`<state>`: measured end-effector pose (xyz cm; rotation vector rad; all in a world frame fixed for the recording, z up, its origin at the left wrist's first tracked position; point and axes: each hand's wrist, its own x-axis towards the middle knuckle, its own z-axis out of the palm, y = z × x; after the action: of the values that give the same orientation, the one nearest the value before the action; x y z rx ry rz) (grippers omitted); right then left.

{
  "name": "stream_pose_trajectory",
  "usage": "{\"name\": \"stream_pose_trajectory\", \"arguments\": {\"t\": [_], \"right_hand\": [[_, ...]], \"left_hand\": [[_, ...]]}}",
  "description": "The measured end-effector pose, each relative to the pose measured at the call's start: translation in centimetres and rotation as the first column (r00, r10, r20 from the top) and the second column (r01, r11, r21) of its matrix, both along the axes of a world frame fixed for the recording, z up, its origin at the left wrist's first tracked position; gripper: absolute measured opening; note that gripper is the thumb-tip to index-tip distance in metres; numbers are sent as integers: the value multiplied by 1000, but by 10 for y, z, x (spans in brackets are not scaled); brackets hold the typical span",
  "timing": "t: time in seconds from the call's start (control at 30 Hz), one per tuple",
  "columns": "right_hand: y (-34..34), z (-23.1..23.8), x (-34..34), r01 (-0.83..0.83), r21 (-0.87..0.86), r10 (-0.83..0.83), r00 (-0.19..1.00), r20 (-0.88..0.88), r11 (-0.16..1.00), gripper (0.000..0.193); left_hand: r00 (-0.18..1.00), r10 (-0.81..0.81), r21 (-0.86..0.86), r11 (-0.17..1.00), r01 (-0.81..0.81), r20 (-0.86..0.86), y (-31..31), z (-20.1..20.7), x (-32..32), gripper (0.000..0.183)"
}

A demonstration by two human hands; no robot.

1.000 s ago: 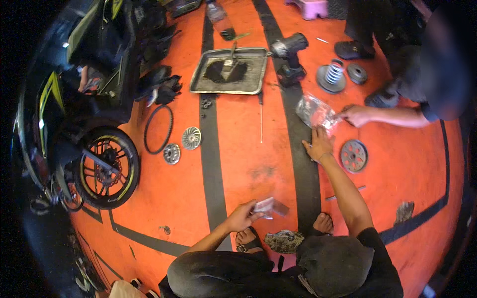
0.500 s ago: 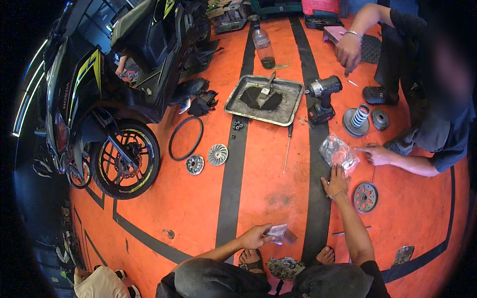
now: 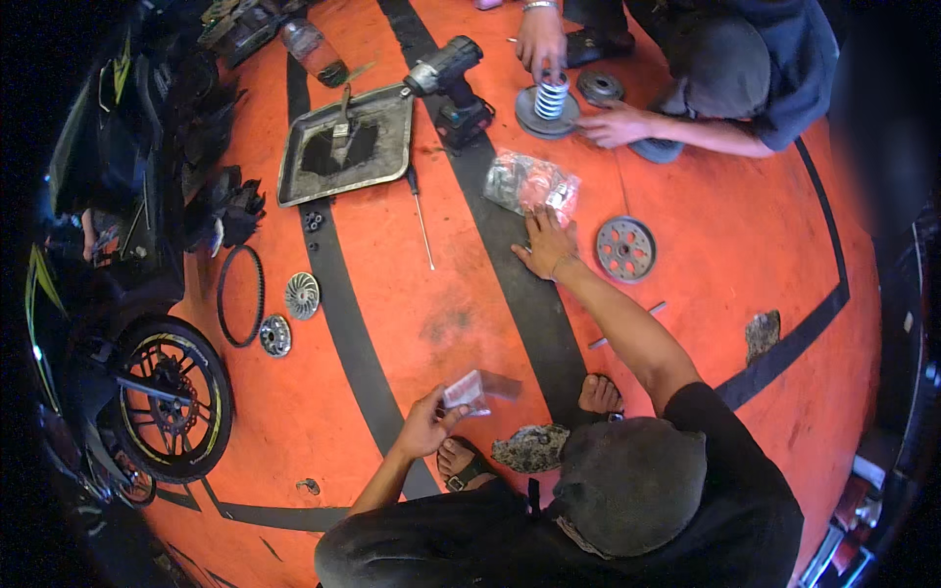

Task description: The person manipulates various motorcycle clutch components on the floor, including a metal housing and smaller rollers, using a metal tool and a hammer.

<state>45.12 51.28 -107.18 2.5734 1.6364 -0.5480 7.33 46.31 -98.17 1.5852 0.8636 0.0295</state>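
My left hand (image 3: pixel 428 423) pinches a small clear plastic packet (image 3: pixel 465 394) in front of my knees, above the floor. What is inside the packet is too small to make out. My right hand (image 3: pixel 547 245) reaches forward, fingers spread and flat, with the fingertips on the near edge of a larger clear plastic bag (image 3: pixel 534 184) of red and dark contents. A round metal plate with holes (image 3: pixel 625 249) lies just right of that hand. Past the bag, a co-worker's hand (image 3: pixel 541 44) is on top of a coil spring (image 3: pixel 551 98) standing on a metal pulley disc (image 3: pixel 534 120).
A metal tray (image 3: pixel 294 181) with a brush (image 3: pixel 341 127), a cordless impact wrench (image 3: pixel 456 93) and a screwdriver (image 3: pixel 421 220) lie ahead. Leftward are a drive belt (image 3: pixel 227 304), two finned discs (image 3: pixel 302 296) and a motorcycle wheel (image 3: pixel 174 400). A stone-like piece (image 3: pixel 529 448) sits between my feet.
The view has swung to the right and downward. The co-worker's raised hand has come down onto the coil spring. My left hand still holds the packet; my right hand stays at the bag.
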Motion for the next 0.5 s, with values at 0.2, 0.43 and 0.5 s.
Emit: {"name": "stream_pose_trajectory", "arguments": {"t": [0.2, 0.43, 0.5], "right_hand": [[0, -8, -2, -1, 16, 1, 1000, -3, 1000, 84], [-2, -6, -1, 2, 0, -2, 1000, 14, 1000, 84], [-2, -8, -1, 4, 8, -4, 1000, 24, 1000, 84]], "left_hand": [[998, 67, 20, 998, -67, 16, -2, -7, -8, 25], [994, 104, -36, 994, -103, 26, 0, -1, 0, 24], [994, 108, -46, 993, -106, 34, 1, -1, -2, 24]]}}
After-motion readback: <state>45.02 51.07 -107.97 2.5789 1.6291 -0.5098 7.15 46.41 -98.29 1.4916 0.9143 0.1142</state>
